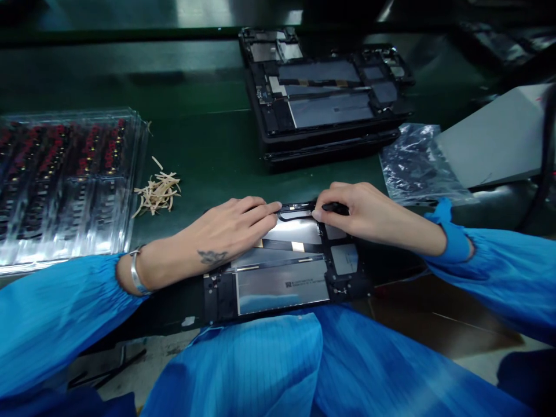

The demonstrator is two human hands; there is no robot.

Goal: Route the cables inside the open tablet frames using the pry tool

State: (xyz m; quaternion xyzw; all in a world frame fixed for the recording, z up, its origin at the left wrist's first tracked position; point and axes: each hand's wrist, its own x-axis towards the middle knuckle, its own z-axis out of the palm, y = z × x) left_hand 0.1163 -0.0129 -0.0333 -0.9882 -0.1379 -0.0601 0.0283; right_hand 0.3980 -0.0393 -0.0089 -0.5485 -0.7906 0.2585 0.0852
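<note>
An opened tablet [282, 284], its silver battery cells showing, lies flat at the table's front edge. Along its far edge runs a narrow black strip part [297, 208]. My left hand [241, 223] rests over the tablet's far left part, fingers stretched out, the fingertips touching the left end of that strip. At the strip's right end, my right hand [347, 208] is closed in a pinch. A dark, slim, pen-like tool [335, 207] shows between its fingers; its tip and exact kind are hidden.
Stacked opened tablets [325, 98] stand at the back. At left is a clear plastic tray [134, 168] of small circuit parts, beside a pile of thin beige strips [158, 191]. A clear plastic bag [417, 165] and a pale box [499, 136] sit at right.
</note>
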